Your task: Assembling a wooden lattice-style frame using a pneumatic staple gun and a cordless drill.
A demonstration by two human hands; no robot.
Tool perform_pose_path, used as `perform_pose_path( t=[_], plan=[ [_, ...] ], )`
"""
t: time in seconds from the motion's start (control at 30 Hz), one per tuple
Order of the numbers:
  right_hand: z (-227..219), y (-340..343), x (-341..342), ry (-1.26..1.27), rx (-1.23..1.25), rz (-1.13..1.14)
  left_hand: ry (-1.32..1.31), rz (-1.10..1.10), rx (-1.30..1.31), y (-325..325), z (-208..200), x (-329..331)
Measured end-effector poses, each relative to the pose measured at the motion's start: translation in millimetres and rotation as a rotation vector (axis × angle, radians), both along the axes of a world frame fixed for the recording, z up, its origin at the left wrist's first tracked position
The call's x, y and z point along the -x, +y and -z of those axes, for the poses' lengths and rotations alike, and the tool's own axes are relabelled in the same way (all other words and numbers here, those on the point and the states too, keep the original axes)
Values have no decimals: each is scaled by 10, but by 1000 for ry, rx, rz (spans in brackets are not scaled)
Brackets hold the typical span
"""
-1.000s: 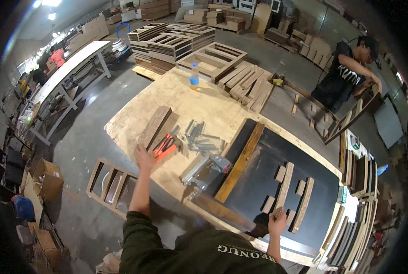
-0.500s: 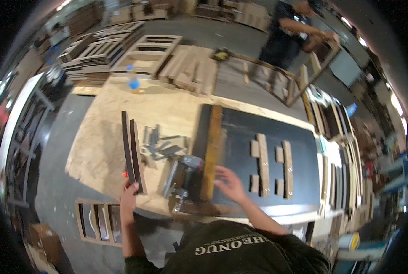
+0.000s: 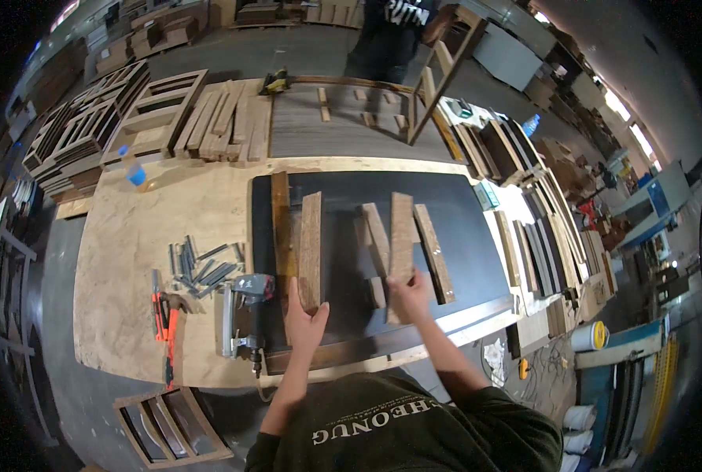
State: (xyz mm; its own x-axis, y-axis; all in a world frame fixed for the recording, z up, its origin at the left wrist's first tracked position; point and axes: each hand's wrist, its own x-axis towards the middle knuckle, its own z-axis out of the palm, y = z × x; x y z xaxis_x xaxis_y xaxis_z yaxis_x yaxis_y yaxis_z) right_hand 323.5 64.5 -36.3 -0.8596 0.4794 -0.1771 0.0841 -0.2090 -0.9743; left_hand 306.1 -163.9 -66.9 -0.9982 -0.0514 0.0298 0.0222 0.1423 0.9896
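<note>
My left hand grips the lower end of a flat wooden strip, its thumb on one side and fingers on the other. My right hand is closed round the lower part of a second wooden strip. Both strips stand over a dark panel. Between and beside them on the panel are another strip, a small wooden block and a strip with shiny spots. A brown bar lies along the panel's left side. Left of my left hand is a nail gun.
Grey nail sticks and an orange-handled hammer lie on the plywood table. A bottle with blue lies farther back. Wooden frames and boards are stacked behind. A person stands across the table beside an upright frame.
The two strips, both in my left hand before, have moved right over the dark panel, one now in each hand. My right hand, empty before, has taken one. The view has shifted right.
</note>
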Motion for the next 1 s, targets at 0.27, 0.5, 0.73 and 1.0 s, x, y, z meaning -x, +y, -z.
perform_pose_path(
  t=[0.27, 0.5, 0.73, 1.0],
  plan=[
    [-52, 2244, -253, -272, -832, 64, 126, 101, 1162, 591, 187, -133],
    [815, 2640, -134, -479, -1106, -68, 35, -133, 1220, 232, 636, 256],
    [697, 2708, -178, -464, -1124, -32, 193, -181, 1184, 306, 686, 403],
    [755, 2967, -649, -510, -1148, -220, 986, -59, 2369, 321, 219, 179]
  ],
)
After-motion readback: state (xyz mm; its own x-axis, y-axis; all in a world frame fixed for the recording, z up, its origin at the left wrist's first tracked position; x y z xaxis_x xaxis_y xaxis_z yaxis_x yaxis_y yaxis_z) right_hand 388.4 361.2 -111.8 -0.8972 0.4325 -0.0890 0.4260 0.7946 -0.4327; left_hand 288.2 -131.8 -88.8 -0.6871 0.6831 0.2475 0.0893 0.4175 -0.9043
